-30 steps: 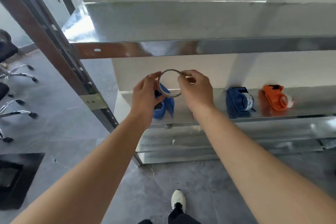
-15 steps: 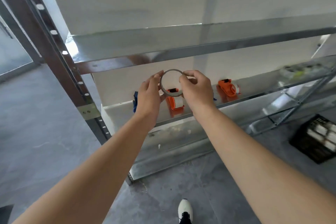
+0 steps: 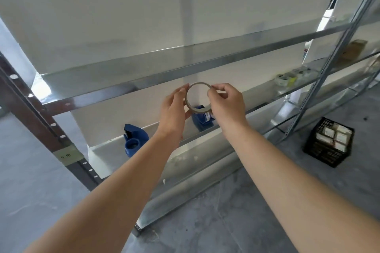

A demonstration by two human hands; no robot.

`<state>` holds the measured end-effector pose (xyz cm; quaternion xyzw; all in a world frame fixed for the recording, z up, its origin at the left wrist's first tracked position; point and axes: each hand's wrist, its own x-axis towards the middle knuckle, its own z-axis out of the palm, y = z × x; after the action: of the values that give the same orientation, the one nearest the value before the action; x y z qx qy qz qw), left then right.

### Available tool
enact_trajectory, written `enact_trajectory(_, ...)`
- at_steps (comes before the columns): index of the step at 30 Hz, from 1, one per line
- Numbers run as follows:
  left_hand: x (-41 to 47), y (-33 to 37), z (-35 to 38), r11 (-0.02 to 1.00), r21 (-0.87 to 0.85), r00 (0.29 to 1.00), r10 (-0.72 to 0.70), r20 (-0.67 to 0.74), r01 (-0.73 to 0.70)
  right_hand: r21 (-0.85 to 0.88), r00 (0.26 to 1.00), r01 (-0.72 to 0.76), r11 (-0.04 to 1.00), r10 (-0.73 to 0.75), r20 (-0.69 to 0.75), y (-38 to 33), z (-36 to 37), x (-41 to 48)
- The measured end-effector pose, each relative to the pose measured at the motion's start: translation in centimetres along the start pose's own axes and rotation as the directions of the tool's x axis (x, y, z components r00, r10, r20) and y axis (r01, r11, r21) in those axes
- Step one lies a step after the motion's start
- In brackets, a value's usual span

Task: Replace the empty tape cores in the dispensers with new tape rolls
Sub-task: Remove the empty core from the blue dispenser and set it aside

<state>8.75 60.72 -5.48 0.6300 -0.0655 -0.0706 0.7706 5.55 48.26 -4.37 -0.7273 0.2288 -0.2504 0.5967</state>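
Note:
I hold an empty brown tape core [image 3: 188, 102] up in front of the shelf, pinched between both hands. My left hand [image 3: 173, 109] grips its left rim and my right hand [image 3: 227, 104] grips its right rim. A blue tape dispenser [image 3: 134, 139] stands on the lower metal shelf [image 3: 257, 107], left of my hands. A second blue dispenser [image 3: 202, 118] sits behind the core, partly hidden by my hands. Several tape rolls [image 3: 287, 78] lie further right on the same shelf.
A black crate [image 3: 327, 144] with white boxes stands on the grey floor at the right. An upper metal shelf [image 3: 144, 76] crosses above my hands. A dark upright post [image 3: 41, 121] stands at the left, and a silver upright post [image 3: 333, 53] at the right.
My view has swung to the right along the shelf. The orange dispensers have gone out of sight, and the tape rolls and crate have come closer. Both hands still hold the core.

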Motion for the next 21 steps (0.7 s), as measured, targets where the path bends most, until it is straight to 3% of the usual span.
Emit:
enact_trajectory(13, 2.0, -1.3, 16.9, 1.000, 0.024, 0.997, 0.009, 0.072, -0.011, 0.023, 0.997, 0.020, 1.000, -0.018, -0.075, 1.1, -14.4, 8.5)
enact_trajectory(21, 4.2, -2.2, 27.5, 1.000, -0.026, 1.000, -0.005, 0.031, 0.006, 0.027, 0.996, 0.043, 0.999, -0.041, -0.085, 2.3, -22.4, 15.5)
